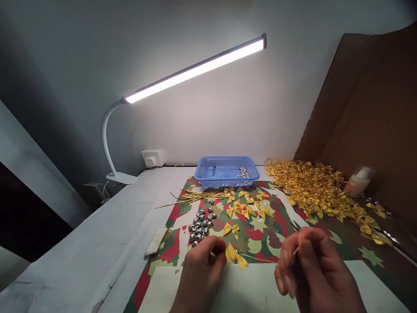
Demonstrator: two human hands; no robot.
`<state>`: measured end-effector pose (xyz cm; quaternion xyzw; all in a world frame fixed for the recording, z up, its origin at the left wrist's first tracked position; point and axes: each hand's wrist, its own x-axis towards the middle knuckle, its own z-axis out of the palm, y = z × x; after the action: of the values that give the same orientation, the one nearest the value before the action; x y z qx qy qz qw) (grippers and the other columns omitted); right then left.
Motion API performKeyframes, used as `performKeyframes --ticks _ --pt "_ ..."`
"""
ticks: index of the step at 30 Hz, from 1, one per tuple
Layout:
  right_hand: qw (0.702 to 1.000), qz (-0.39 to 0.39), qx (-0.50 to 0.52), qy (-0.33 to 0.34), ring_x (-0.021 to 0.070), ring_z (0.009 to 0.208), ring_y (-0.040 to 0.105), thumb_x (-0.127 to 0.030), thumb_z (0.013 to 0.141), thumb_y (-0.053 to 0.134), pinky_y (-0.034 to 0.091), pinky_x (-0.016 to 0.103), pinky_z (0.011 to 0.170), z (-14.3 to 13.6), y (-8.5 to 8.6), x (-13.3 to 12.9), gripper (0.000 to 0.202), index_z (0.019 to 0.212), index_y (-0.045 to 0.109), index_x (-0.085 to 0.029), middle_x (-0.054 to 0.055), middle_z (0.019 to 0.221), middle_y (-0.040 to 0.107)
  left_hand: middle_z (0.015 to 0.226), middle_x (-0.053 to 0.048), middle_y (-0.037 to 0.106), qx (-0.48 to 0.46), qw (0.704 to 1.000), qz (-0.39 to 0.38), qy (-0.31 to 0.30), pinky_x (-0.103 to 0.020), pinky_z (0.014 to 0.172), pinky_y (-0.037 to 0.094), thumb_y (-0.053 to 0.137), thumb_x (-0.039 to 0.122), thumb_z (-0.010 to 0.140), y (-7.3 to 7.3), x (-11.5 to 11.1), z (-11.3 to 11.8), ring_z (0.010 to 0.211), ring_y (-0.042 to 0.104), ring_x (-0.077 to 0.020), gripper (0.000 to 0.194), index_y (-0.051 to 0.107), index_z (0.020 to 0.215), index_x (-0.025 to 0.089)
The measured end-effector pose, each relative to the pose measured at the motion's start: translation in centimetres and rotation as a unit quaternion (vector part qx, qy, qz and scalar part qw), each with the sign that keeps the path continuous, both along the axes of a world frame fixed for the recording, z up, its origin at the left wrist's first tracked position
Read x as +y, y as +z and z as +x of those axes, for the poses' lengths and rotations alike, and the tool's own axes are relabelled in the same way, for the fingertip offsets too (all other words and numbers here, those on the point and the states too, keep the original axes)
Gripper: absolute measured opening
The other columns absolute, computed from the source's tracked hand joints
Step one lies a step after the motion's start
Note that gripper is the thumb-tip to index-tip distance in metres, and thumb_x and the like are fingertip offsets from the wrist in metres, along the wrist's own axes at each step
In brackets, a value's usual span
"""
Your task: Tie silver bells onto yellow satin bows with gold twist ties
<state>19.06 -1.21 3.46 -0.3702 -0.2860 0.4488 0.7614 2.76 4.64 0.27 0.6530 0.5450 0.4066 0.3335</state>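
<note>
My left hand (203,271) is closed at the lower middle, its fingertips pinching the edge of a yellow ribbon bow (236,256). A small shiny bit shows at the bow's centre. From there a thin gold cord (260,259) stretches right to my right hand (312,265), whose thumb and fingers are pinched on it. A dark pointed metal tip (296,225) sticks up behind the right fingers; the rest of that tool is hidden. Just beyond my left hand lies a cluster of silver jingle bells (199,226). Loose yellow bows (246,211) lie farther back.
A blue plastic basket (200,174) with silver bells stands by the wall. Gold cords (195,196) lie in front of it. At right are a heap of finished bows (312,187), a blurred bottle (357,181) and cardboard (374,100). A lit lamp (195,69) hangs above.
</note>
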Motion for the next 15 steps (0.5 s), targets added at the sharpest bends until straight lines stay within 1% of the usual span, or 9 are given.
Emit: performKeyframes --ticks 2,3,6,8,9,10,12,14,15 --pt "0.999 0.004 -0.035 -0.018 0.003 0.042 0.048 -0.048 0.089 0.067 0.045 0.014 0.046 0.4 -0.6 0.5 0.029 0.081 0.053 -0.024 -0.009 0.065 0.06 0.058 0.003 0.062 0.0 1.0 -0.009 -0.01 -0.026 0.052 0.04 0.065 0.018 0.075 0.1 0.3 0.0 0.053 0.052 -0.0168 0.013 0.065 0.062 0.022" --pt "0.999 -0.005 -0.047 -0.004 0.0027 0.044 0.048 -0.049 0.089 0.067 0.045 0.014 0.049 0.5 -1.0 0.8 0.03 0.082 0.053 -0.023 -0.008 0.065 0.06 0.059 0.003 0.063 -0.003 1.0 -0.01 -0.014 -0.027 0.053 0.04 0.066 0.02 0.075 0.2 0.2 0.0 0.054 0.052 -0.0172 0.013 0.065 0.062 0.023" --pt "0.995 -0.035 -0.028 0.091 0.0044 0.053 0.052 -0.048 0.09 0.066 0.048 0.016 0.059 0.8 -2.4 1.9 0.03 0.082 0.052 -0.022 -0.008 0.066 0.058 0.066 0.001 0.068 -0.028 0.999 -0.013 -0.024 -0.027 0.058 0.043 0.067 0.021 0.078 0.6 -0.3 0.0 0.061 0.057 -0.0192 0.012 0.068 0.067 0.023" --pt "0.991 -0.023 0.006 0.134 0.0057 0.056 0.055 -0.044 0.093 0.063 0.048 0.018 0.062 1.0 -2.7 2.4 0.027 0.082 0.052 -0.022 -0.008 0.068 0.056 0.076 -0.001 0.072 -0.059 0.997 -0.024 -0.037 -0.026 0.066 0.048 0.068 0.023 0.081 0.8 -0.8 0.0 0.072 0.064 -0.0212 0.008 0.072 0.074 0.024" --pt "0.989 -0.01 0.019 0.143 0.0057 0.056 0.055 -0.042 0.094 0.062 0.048 0.019 0.061 1.0 -2.6 2.5 0.025 0.083 0.052 -0.022 -0.007 0.068 0.056 0.083 -0.003 0.075 -0.077 0.995 -0.034 -0.044 -0.027 0.072 0.05 0.068 0.026 0.082 0.9 -1.1 0.0 0.081 0.067 -0.0226 0.007 0.074 0.08 0.024" --pt "0.989 0.004 0.026 0.148 0.0051 0.053 0.054 -0.04 0.096 0.061 0.048 0.019 0.06 0.9 -2.4 2.6 0.023 0.085 0.053 -0.022 -0.007 0.068 0.057 0.093 -0.004 0.077 -0.092 0.993 -0.045 -0.053 -0.027 0.08 0.052 0.066 0.029 0.085 1.0 -1.3 0.1 0.091 0.069 -0.0242 0.01 0.075 0.087 0.024" --pt "0.987 0.028 0.036 0.156 0.004 0.05 0.051 -0.038 0.097 0.059 0.048 0.02 0.06 0.5 -1.8 2.6 0.019 0.087 0.055 -0.022 -0.007 0.067 0.057 0.11 -0.007 0.077 -0.135 0.986 -0.082 -0.063 -0.031 0.091 0.051 0.063 0.035 0.089 1.0 -1.7 0.0 0.107 0.067 -0.0261 0.021 0.074 0.103 0.024" --pt "0.982 0.04 0.051 0.177 0.0038 0.05 0.052 -0.036 0.097 0.059 0.047 0.018 0.059 -0.1 -1.2 2.5 0.017 0.087 0.055 -0.022 -0.007 0.068 0.059 0.123 -0.008 0.073 -0.223 0.961 -0.149 -0.061 -0.035 0.095 0.051 0.061 0.042 0.091 0.8 -2.1 -0.1 0.114 0.064 -0.027 0.03 0.07 0.114 0.025" --pt "0.979 0.044 0.06 0.191 0.0039 0.052 0.054 -0.035 0.097 0.059 0.047 0.017 0.059 -0.5 -0.9 2.5 0.017 0.087 0.055 -0.022 -0.007 0.068 0.06 0.125 -0.008 0.071 -0.278 0.94 -0.19 -0.059 -0.037 0.093 0.053 0.06 0.045 0.091 0.7 -2.3 -0.1 0.113 0.065 -0.0275 0.033 0.069 0.117 0.025"
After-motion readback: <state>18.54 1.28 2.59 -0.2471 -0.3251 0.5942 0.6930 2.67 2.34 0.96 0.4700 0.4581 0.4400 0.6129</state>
